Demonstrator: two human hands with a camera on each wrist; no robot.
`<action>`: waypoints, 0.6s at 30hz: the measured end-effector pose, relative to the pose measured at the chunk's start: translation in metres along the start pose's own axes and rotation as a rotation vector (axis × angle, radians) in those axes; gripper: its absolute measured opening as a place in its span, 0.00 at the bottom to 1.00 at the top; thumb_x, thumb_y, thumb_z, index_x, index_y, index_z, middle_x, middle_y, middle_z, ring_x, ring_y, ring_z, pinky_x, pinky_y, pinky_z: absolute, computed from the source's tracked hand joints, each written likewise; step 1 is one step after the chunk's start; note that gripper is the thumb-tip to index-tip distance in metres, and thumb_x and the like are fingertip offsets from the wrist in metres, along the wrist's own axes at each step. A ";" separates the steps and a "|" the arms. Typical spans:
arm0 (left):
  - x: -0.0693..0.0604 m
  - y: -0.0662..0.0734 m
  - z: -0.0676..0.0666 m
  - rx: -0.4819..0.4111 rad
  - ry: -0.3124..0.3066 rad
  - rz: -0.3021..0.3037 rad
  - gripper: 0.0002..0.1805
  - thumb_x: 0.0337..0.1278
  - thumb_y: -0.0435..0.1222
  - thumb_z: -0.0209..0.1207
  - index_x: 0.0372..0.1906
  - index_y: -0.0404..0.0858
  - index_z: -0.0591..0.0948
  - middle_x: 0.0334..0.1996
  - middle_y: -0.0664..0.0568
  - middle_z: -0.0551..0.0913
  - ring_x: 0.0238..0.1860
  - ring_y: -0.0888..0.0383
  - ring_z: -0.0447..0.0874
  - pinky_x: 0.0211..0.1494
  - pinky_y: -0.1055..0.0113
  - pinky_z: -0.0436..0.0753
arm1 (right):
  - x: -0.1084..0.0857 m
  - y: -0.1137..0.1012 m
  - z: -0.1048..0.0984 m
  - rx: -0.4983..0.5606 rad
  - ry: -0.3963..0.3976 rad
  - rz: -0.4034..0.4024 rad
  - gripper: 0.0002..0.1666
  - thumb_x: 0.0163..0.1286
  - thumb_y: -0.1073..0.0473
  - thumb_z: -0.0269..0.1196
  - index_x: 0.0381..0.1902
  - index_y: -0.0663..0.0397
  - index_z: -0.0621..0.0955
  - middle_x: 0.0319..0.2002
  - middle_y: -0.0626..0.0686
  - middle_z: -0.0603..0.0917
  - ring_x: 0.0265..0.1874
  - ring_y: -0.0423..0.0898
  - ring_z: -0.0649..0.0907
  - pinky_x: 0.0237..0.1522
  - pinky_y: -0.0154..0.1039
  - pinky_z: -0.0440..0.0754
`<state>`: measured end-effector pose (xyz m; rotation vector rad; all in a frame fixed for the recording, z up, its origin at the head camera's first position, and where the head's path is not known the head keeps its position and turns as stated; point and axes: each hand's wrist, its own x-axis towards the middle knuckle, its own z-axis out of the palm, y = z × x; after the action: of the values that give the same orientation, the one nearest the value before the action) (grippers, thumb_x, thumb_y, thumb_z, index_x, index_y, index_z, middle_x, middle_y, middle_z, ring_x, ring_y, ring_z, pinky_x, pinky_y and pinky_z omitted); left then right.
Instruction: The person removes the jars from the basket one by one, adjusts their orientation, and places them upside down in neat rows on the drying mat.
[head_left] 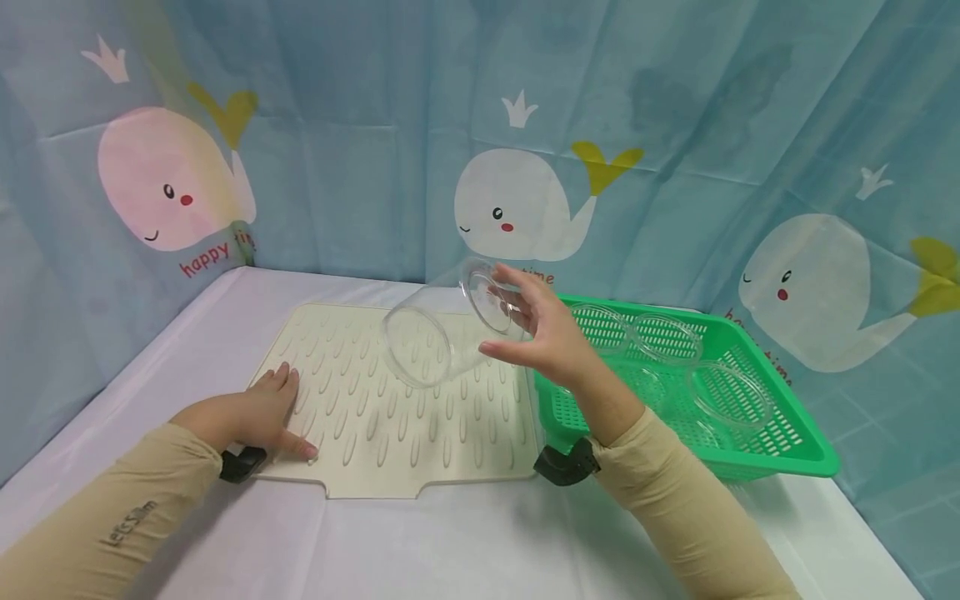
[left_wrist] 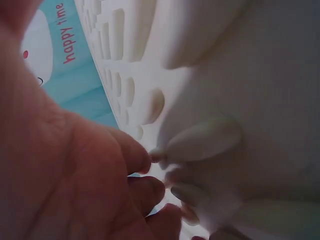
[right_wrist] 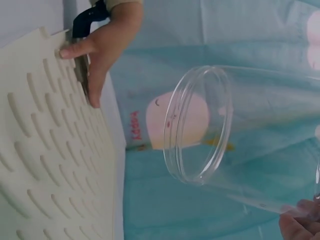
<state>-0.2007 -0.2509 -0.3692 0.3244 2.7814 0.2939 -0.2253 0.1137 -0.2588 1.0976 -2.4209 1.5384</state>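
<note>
My right hand (head_left: pixel 551 337) holds a clear jar (head_left: pixel 420 383) above the cream drying mat (head_left: pixel 375 485), thumb and fingers curled around its right end. The jar is tilted on its side, its ridged rim (right_wrist: pixel 172 135) facing left and downward. In the right wrist view only some right fingers (right_wrist: pixel 295 227) show, at the lower corner. My left hand (head_left: pixel 262 417) rests on the mat's left edge with fingers extended; the left wrist view shows its fingers (left_wrist: pixel 145 195) close against the raised ribs.
A green plastic basket (head_left: pixel 813 454) stands on the right, with several clear round-rimmed containers (head_left: pixel 727 396) inside. White cloth (head_left: pixel 465 550) covers the table. A blue curtain (head_left: pixel 360 183) printed with whales hangs behind the mat and basket.
</note>
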 end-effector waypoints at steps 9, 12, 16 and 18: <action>0.000 -0.004 0.003 -0.029 -0.033 -0.012 0.77 0.19 0.67 0.65 0.62 0.12 0.42 0.61 0.16 0.37 0.62 0.23 0.36 0.62 0.34 0.46 | 0.026 -0.005 0.032 -0.076 0.010 0.055 0.53 0.49 0.51 0.72 0.69 0.48 0.57 0.65 0.47 0.62 0.62 0.41 0.68 0.58 0.32 0.68; 0.000 -0.005 0.005 -0.041 -0.026 -0.010 0.77 0.19 0.67 0.65 0.62 0.12 0.42 0.62 0.16 0.37 0.63 0.23 0.35 0.62 0.34 0.45 | 0.036 -0.008 0.049 -0.125 0.011 0.101 0.56 0.46 0.44 0.72 0.69 0.46 0.57 0.64 0.46 0.63 0.61 0.42 0.70 0.57 0.33 0.70; 0.000 -0.006 0.006 -0.047 -0.018 0.000 0.77 0.19 0.67 0.65 0.62 0.12 0.42 0.62 0.16 0.37 0.62 0.23 0.35 0.62 0.35 0.45 | 0.047 -0.014 0.071 -0.217 0.019 0.159 0.59 0.43 0.38 0.71 0.69 0.47 0.57 0.62 0.44 0.64 0.58 0.42 0.71 0.56 0.35 0.72; 0.001 -0.006 0.006 -0.050 -0.019 0.003 0.77 0.20 0.67 0.65 0.62 0.12 0.41 0.62 0.16 0.37 0.62 0.23 0.35 0.62 0.35 0.44 | 0.051 -0.016 0.081 -0.259 0.022 0.176 0.60 0.43 0.36 0.71 0.69 0.48 0.57 0.62 0.44 0.64 0.58 0.42 0.71 0.56 0.37 0.72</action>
<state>-0.2010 -0.2556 -0.3769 0.3182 2.7498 0.3580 -0.2295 0.0173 -0.2655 0.8353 -2.6676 1.2212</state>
